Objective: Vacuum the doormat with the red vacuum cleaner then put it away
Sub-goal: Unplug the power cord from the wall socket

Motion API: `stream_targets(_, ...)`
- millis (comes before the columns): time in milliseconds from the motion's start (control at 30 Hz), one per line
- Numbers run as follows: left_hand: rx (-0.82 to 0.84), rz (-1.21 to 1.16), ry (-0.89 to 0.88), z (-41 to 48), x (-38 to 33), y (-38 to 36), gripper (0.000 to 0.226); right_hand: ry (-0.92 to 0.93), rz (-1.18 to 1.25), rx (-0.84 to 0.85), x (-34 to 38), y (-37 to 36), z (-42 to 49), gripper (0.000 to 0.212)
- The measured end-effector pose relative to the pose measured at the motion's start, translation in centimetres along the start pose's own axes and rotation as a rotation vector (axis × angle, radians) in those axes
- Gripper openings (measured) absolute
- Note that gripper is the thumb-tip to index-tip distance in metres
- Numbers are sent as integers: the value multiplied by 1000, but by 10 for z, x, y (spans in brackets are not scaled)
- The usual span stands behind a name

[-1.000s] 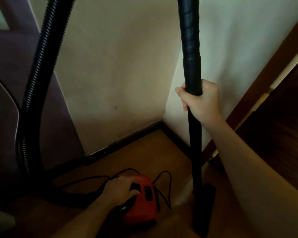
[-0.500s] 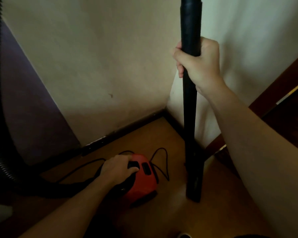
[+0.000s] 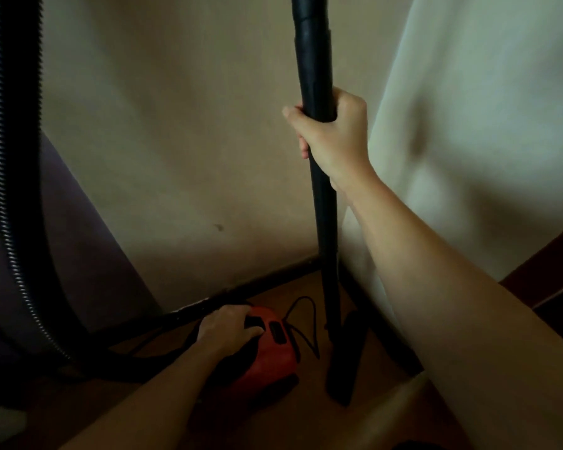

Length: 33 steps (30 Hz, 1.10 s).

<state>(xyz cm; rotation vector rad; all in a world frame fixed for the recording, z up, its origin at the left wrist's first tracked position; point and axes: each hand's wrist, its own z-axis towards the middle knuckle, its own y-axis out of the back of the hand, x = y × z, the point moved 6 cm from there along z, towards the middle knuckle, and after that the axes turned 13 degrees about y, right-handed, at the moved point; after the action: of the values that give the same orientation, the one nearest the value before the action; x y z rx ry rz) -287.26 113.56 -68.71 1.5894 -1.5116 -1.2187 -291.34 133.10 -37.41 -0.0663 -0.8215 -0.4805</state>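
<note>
The red vacuum cleaner (image 3: 270, 358) sat on the floor (image 3: 387, 414) near the far corner, the left hand (image 3: 228, 329) curled over its top. The right hand (image 3: 332, 138) gripped the upright wand (image 3: 312, 60) by the right wall (image 3: 468, 125). I'd lean that wand firmly into the corner before letting go, clear of the cord (image 3: 306, 319).

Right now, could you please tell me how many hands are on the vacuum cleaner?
2. The right hand grips the upright black wand; the left hand holds the red vacuum body on the floor.
</note>
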Motion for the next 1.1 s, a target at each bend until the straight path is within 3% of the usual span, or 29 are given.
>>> stream_targets(300, -70, -20, 119, 29, -13, 3, 56, 132, 1, -63, -29, -24, 44, 18)
stream_targets(600, -75, -46, 140, 39, -29, -2, 51, 139, -3, 150, -77, -40, 19, 21)
stream_targets(967, -41, -51, 93, 45, -35, -8, 52, 187, -88, -26, -82, -50, 28, 21)
stream_targets(1100, -79, -54, 66, 31, -25, 4, 61, 139, -75, 128, -82, -57, 28, 19)
